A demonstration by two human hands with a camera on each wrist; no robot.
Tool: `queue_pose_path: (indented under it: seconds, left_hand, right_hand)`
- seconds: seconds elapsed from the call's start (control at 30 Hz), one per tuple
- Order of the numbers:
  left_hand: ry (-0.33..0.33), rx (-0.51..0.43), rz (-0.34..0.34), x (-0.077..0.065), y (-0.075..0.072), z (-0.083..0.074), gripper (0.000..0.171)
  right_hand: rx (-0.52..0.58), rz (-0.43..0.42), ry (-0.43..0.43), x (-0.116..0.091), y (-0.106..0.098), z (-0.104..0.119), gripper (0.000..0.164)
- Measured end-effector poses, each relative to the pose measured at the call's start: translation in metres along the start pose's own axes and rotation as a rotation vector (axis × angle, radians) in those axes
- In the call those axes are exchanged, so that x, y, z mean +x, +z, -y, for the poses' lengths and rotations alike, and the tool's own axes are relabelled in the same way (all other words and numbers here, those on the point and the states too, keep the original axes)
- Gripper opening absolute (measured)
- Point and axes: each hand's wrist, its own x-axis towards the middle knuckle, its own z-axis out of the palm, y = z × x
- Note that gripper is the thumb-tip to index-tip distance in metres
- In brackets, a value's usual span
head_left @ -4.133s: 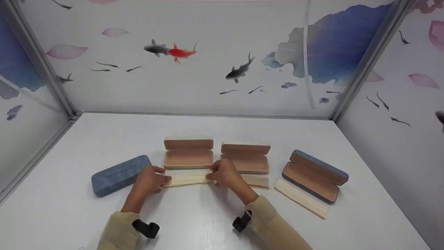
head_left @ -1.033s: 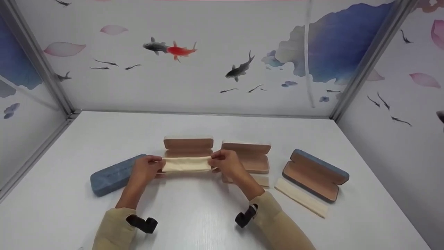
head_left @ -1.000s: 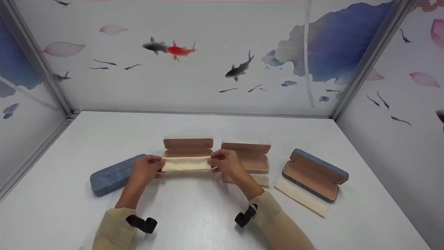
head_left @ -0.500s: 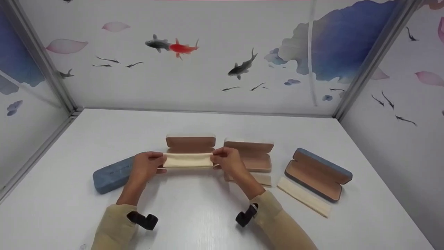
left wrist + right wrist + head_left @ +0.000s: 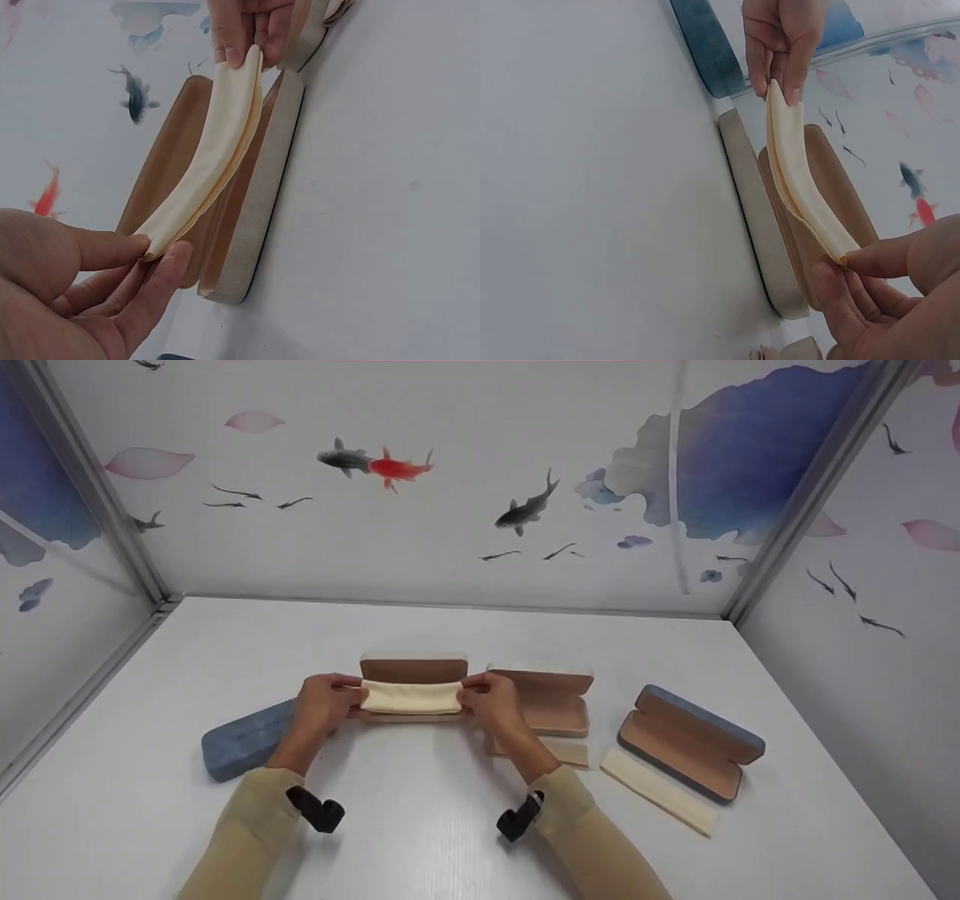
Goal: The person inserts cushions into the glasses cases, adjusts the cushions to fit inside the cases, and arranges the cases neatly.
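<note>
A folded cream cloth (image 5: 411, 697) is stretched between both hands over an open glasses case (image 5: 414, 670) with a tan lining. My left hand (image 5: 324, 706) pinches the cloth's left end between thumb and fingers. At the opposite end, my right hand (image 5: 495, 703) pinches it the same way. In the left wrist view the cloth (image 5: 206, 161) sags a little in the middle, its folded layers showing along one edge. The case's pale outer wall (image 5: 761, 217) shows below the cloth in the right wrist view. Most of the case's bottom half is hidden by the cloth in the head view.
A closed blue glasses case (image 5: 247, 741) lies by the left forearm. Right of centre is another open case (image 5: 559, 714) with a beige folded cloth (image 5: 564, 753) before it. Farther right, an open blue case (image 5: 682, 746) has a cream folded cloth (image 5: 660, 791) in front.
From lying on the table before the case, the cream cloth has been lifted by both hands. Over the last half second it has moved forward above the open case.
</note>
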Motion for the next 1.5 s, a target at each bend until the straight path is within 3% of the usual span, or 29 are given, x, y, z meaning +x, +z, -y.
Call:
queue_pose_path:
  seconds: [0.23,0.63,1.07,1.5]
  left_hand:
    - [0.008,-0.036,-0.016,0.005,0.0,-0.006,0.035]
    - [0.008,-0.078,-0.015,0.005,0.013,-0.005,0.035]
    - [0.046,0.044,-0.08,0.007,0.013,-0.002,0.032]
    - [0.046,0.118,-0.044,0.007,0.016,0.005,0.033]
  right_hand:
    - [0.018,0.001,-0.003,0.004,0.003,0.003,0.021]
    - [-0.052,-0.05,-0.044,0.002,-0.001,-0.002,0.026]
    - [-0.058,-0.038,-0.074,0.005,0.002,-0.007,0.03]
    - [-0.12,-0.076,-0.099,0.002,0.006,-0.01,0.022]
